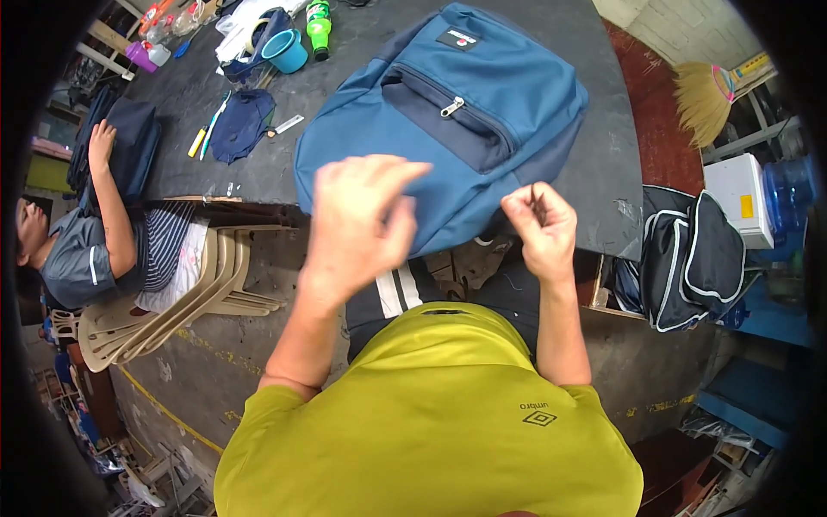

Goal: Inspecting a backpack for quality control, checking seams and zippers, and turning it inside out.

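A blue backpack [525, 86] with a darker front pocket lies on the dark table in front of me. Its pocket zipper [452, 107] has a silver pull, and a small label sits near the top. My left hand [362, 215], smeared a little by motion, hovers over the bag's near left part with thumb and fingers apart, nothing seen in it. At the bag's near right edge, my right hand [547, 228] is closed in a pinch. Something thin and dark shows at its fingertips, too small to name.
Left of the bag lie a dark blue cloth piece [243, 126], a yellow pen [197, 141], a teal cup [285, 52] and a green bottle [319, 30]. Another person [103, 224] sits at left by stacked chairs [185, 306]. A black bag [693, 258] and a broom [702, 102] stand right.
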The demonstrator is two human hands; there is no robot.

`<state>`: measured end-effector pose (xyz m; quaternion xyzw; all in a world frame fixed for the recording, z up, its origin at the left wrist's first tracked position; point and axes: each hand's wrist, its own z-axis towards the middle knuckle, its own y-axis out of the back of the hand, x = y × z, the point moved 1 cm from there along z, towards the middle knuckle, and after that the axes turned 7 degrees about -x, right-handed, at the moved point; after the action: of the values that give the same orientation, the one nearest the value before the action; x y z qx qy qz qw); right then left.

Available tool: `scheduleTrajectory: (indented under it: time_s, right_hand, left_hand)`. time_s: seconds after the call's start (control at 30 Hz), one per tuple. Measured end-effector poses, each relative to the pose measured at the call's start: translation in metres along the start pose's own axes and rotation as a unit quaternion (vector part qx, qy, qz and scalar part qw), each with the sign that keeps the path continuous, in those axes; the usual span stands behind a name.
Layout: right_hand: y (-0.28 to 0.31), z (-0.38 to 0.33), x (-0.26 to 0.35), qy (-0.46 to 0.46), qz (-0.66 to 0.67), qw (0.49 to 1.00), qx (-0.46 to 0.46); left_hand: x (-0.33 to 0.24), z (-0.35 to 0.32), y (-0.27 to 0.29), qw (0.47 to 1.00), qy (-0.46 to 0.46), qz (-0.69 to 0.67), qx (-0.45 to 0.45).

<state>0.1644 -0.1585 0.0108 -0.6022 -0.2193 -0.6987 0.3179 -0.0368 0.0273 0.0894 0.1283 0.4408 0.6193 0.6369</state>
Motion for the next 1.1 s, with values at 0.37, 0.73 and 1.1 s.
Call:
scheduleTrajectory:
  time_s: [0.37,0.73,1.1]
  right_hand:
    - [-0.006,-0.022,0.015,0.021,-0.008,1.0,-0.018]
    - [-0.029,-0.027,0.033,0.242,-0.172,0.951,0.084]
    - [-0.001,-0.019,0.05,0.138,-0.161,0.977,0.016]
  left_hand:
    - [-0.021,0.015,-0.073,1.0,0.023,-0.016,0.01]
    - [-0.018,0.003,-0.08,0.981,-0.058,0.01,-0.185]
    - [-0.021,-0.019,-0.056,0.987,0.021,-0.064,-0.149]
